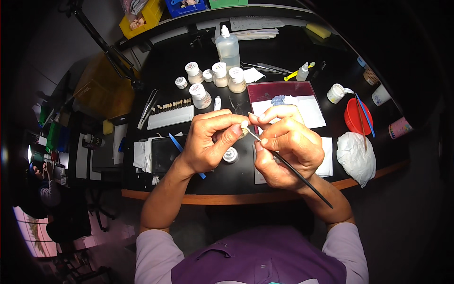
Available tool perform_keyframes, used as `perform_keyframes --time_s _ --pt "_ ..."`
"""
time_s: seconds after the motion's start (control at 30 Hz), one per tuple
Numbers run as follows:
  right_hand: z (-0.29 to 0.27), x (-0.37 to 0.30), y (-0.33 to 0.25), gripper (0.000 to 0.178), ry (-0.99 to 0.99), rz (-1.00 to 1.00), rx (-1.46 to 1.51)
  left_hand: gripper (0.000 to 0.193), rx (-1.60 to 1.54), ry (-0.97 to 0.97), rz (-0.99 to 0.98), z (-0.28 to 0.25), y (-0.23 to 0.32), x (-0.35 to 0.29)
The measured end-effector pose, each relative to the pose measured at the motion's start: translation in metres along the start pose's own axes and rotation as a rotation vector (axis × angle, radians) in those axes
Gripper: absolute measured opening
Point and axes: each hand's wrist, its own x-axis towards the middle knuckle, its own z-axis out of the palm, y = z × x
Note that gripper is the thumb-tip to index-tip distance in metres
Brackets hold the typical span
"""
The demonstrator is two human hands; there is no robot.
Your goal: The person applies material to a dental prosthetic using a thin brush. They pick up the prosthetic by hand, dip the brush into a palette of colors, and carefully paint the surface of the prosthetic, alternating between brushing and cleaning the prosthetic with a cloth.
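Over the front middle of the desk, my left hand [207, 138] pinches a small white tooth crown [244, 124] between thumb and forefinger. A yellowish, rough-looking bit shows just under the crown; I cannot tell what it is. My right hand [289, 150] is closed round a thin brush [302, 179] with a black handle and a metal ferrule. The brush slants up to the left, its tip at the crown; whether it touches cannot be told. Below the fingers stands a small lidded jar [230, 155]. A blue-handled tool [178, 144] lies partly behind my left hand.
Several powder jars [200, 96] and a clear squeeze bottle [228, 49] stand behind my hands. Left lie a tooth shade guide [171, 116] and tweezers [148, 109]. Right are a dark red-lidded palette [257, 93], a red bowl [351, 118] with tools across it, and crumpled white plastic [355, 156].
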Motion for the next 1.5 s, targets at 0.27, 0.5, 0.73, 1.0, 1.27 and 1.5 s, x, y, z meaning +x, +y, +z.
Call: perform_keyframes --time_s 0.27,0.5,0.73,1.0,1.27,1.5 --pt "-0.007 -0.004 -0.002 0.020 -0.014 0.018 0.071 0.021 0.127 0.002 0.153 -0.004 -0.003 0.002" --pt "-0.010 -0.003 -0.005 0.022 -0.082 -0.023 0.107 0.024 0.209 0.045 0.292 -0.005 -0.004 0.004" --pt "-0.010 -0.004 -0.006 0.023 -0.121 -0.025 0.065 0.022 0.195 0.058 0.266 -0.005 0.000 0.003" --pt "-0.011 -0.001 -0.008 0.023 -0.128 -0.033 0.041 0.021 0.212 0.062 0.253 -0.005 0.002 0.003" --pt "-0.011 -0.001 -0.008 0.023 -0.128 -0.032 0.033 0.021 0.196 0.070 0.254 -0.002 0.000 0.003" --pt "-0.010 0.000 -0.007 0.022 -0.130 -0.038 0.039 0.024 0.219 0.061 0.298 -0.004 -0.005 0.003"
